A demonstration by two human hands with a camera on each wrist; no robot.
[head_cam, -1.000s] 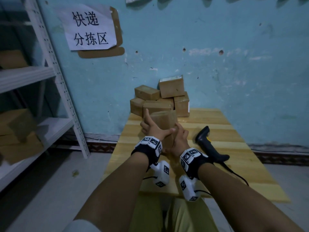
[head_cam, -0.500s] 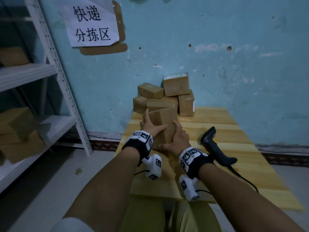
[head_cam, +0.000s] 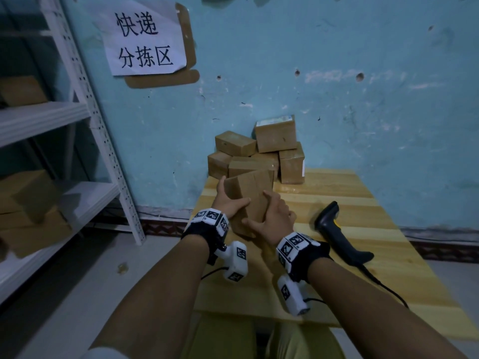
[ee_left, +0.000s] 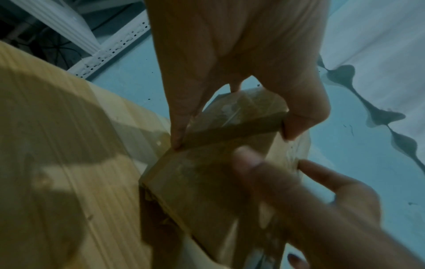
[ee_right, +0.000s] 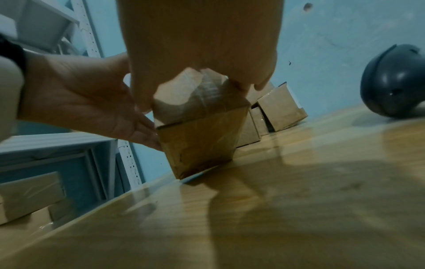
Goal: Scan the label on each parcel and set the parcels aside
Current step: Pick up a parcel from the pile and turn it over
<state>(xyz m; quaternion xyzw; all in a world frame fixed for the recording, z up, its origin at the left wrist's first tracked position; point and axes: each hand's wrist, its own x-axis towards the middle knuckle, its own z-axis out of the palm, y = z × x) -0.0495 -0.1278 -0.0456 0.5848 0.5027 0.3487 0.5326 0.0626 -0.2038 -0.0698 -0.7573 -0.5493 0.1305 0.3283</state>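
A brown taped cardboard parcel (head_cam: 252, 195) stands on end, tilted, near the left edge of the wooden table (head_cam: 363, 255). My left hand (head_cam: 228, 200) grips its left side, thumb across the front face. My right hand (head_cam: 272, 216) holds its right side, thumb on the front. In the left wrist view my left hand (ee_left: 230, 127) pinches the top end of the parcel (ee_left: 195, 178). In the right wrist view my right hand (ee_right: 202, 87) holds the top of the parcel (ee_right: 200, 142), whose lower edge touches the table. No label shows on it. A black handheld scanner (head_cam: 337, 231) lies to the right.
Several more brown parcels (head_cam: 259, 154) are piled against the blue wall at the table's far end. White metal shelving (head_cam: 85, 120) with boxes stands to the left. The scanner's cable (head_cam: 383, 286) runs off the table's right side.
Both hands have kept hold of the parcel and tipped and turned it a little; my left thumb now lies across its front. The scanner has not moved.
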